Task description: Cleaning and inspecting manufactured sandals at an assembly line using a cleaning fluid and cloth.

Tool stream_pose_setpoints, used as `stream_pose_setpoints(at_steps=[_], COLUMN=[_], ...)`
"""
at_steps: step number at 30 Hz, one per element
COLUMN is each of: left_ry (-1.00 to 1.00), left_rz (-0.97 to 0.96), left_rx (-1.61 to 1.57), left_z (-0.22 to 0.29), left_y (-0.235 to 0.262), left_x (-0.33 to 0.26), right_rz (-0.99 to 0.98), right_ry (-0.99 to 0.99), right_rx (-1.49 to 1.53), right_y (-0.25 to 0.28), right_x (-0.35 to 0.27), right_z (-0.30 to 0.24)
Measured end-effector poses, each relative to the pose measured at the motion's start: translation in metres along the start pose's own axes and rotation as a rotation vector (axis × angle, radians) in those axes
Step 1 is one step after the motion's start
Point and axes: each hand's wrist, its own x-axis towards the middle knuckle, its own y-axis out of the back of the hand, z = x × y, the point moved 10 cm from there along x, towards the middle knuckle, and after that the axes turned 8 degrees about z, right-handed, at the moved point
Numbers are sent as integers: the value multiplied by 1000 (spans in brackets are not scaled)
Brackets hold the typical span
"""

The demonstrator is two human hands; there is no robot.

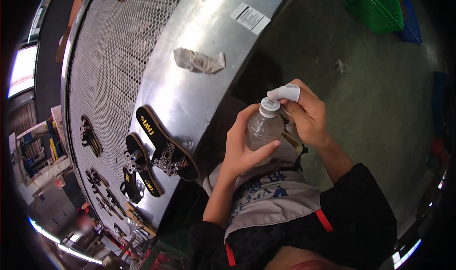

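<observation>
Along the steel rim of the mesh conveyor (209,28), black beaded sandals (166,144) are lying, a crumpled rag (198,61) beyond them. Off that rim, above the lap, the left hand (244,149) is gripping a clear plastic bottle (262,127) while the right hand (306,113), one fingertip taped, is pinching its white cap (270,107).

Head-worn fisheye view, steeply downward, close above the hands (275,132)

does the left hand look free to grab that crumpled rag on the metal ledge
Probably not as things stand: the left hand is wrapped around the clear bottle, and the crumpled rag lies apart, farther up the metal ledge. Nothing else blocks the way.
</observation>
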Motion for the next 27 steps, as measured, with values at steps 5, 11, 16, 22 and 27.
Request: stream_pose_setpoints(at_steps=[5,11,16,22,27], left_ry=[100,331,327,-267,-864], left_rz=[-49,-70,-90,93,427], left_rx=[66,278,292,114,256], left_z=[-16,-30,-25,41,105], left_y=[4,13,18,39,73], left_x=[-16,-23,-17,29,87], right_rz=[-68,-86,-81,199,303], right_ry=[-196,-207,-180,-125,-3], right_rx=[-90,-154,-195,-74,-86], right_y=[-3,-5,-7,17,15], right_x=[-20,-31,-27,-5,1], right_z=[38,71,64,43,41])
